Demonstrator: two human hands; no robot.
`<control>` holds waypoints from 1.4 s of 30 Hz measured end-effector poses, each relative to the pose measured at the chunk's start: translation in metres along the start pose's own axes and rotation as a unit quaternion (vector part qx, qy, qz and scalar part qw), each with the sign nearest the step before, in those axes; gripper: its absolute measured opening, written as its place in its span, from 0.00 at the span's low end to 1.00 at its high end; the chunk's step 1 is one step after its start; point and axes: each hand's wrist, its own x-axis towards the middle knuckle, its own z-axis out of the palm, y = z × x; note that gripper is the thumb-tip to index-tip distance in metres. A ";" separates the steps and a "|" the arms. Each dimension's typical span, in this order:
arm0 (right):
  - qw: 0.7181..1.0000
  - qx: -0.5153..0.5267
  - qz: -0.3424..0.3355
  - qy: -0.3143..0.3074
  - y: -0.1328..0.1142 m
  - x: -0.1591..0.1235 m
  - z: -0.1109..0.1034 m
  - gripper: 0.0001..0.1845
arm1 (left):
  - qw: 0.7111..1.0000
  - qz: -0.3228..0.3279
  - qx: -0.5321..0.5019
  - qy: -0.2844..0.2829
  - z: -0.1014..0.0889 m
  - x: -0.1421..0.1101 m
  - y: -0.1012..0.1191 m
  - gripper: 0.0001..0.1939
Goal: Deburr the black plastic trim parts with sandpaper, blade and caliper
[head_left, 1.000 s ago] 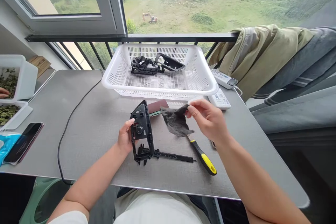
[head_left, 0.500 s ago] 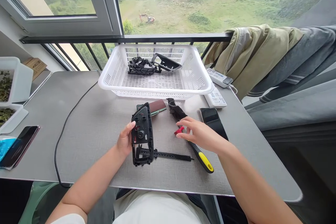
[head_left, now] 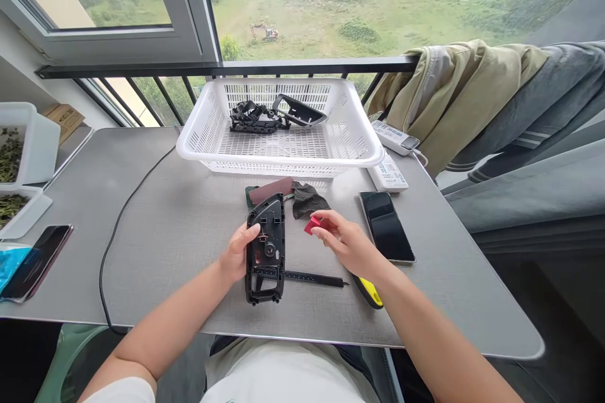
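Note:
My left hand (head_left: 236, 253) grips a black plastic housing (head_left: 271, 217) by its left side, thumb on its face. The housing stands tilted up over the table, with clips, a round post and a rectangular opening low down. Just right of it, my right hand (head_left: 347, 240) pinches a small red block (head_left: 312, 224) between thumb and fingers, apart from the housing. Behind the housing lies a black caliper (head_left: 314, 278), partly hidden. A tool's black-and-yellow handle (head_left: 371, 291) shows below my right hand, which hides the rest. A crumpled dark cloth (head_left: 307, 200) lies beyond the red block.
Brown-red sandpaper (head_left: 271, 189) lies behind the housing. A white plastic basket (head_left: 278, 167) at the back holds black plastic parts (head_left: 258, 118). One phone (head_left: 387, 227) lies right, another (head_left: 40, 261) left. A black cable (head_left: 123, 211) crosses the left side; white power strips (head_left: 388, 174) sit back right.
My right hand has moved slightly left and lifted the red block from beside the tool. My left hand has shifted the housing a little right and turned its face toward me.

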 end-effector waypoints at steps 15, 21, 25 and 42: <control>0.986 -0.027 -0.136 0.090 -0.024 -0.009 0.058 0.14 | 0.996 0.025 0.087 0.022 0.005 -0.007 -0.009 0.23; 0.993 0.079 -0.076 0.042 -0.020 -0.002 0.054 0.13 | 0.990 0.052 0.131 0.010 0.008 -0.013 -0.004 0.21; 0.999 -0.042 0.020 0.001 -0.012 0.004 0.035 0.12 | 0.972 0.090 0.208 0.055 0.013 -0.014 -0.002 0.17; 0.954 0.290 0.017 0.072 -0.006 -0.061 0.027 0.35 | 0.825 0.192 0.523 -0.099 0.099 -0.020 -0.033 0.03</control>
